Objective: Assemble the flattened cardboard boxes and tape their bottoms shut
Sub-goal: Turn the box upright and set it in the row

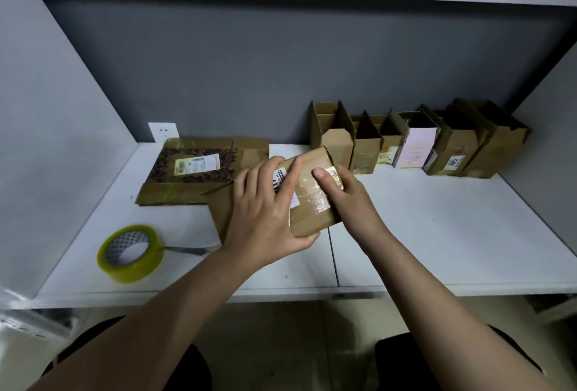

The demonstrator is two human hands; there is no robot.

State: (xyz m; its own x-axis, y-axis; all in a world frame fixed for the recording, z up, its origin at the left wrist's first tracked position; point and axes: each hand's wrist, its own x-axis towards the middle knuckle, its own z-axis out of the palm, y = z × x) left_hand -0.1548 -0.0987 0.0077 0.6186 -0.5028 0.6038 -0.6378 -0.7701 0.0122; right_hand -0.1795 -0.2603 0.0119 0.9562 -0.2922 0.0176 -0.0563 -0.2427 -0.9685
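Observation:
A small brown cardboard box [312,218] stands on the white table [437,234] in front of me, its taped side facing up. My left hand [265,212] lies over its left part, fingers on top and thumb curled under the near edge. My right hand [346,197] holds the right side, the thumb pressing on the shiny clear tape [321,203]. A roll of yellowish clear tape [131,253] lies at the near left. A flattened box [199,168] with a white label lies behind it.
Several assembled open boxes [421,143] stand in a row along the back right by the grey wall. A dark thin tool [190,250] lies beside the tape roll. A white socket [164,132] sits on the back wall. A shelf runs overhead.

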